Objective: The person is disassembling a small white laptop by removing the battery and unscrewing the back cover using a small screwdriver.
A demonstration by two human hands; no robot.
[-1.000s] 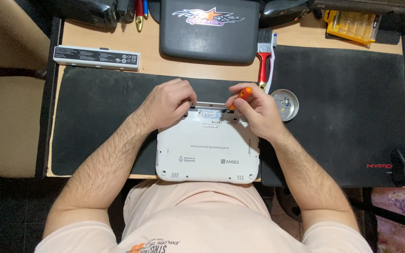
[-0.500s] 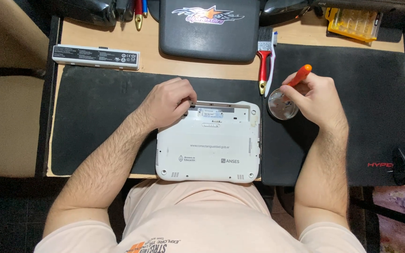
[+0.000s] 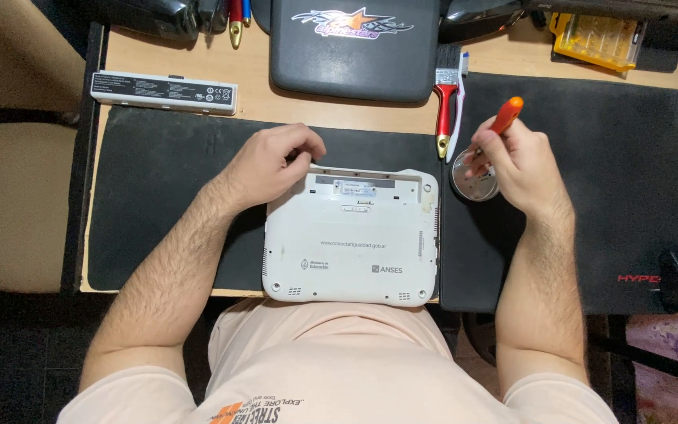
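Observation:
A small white laptop [image 3: 352, 245] lies upside down on a black mat [image 3: 166, 196], its battery bay at the far edge bare. My left hand [image 3: 272, 163] rests on the laptop's far left corner with fingers curled, pressing on it. My right hand [image 3: 512, 157] grips an orange-handled screwdriver [image 3: 505, 115], tip pointing down over a small round metal dish [image 3: 472, 180] to the right of the laptop.
A white battery pack [image 3: 164, 92] lies at the back left. A dark case [image 3: 355, 47] sits at the back centre, a red-handled brush [image 3: 446, 102] next to it. A yellow parts box [image 3: 596, 38] is at the back right, on a second black mat [image 3: 614, 204].
My right hand has carried the screwdriver from the laptop's far edge to the right, over the metal dish. The left hand has stayed on the laptop.

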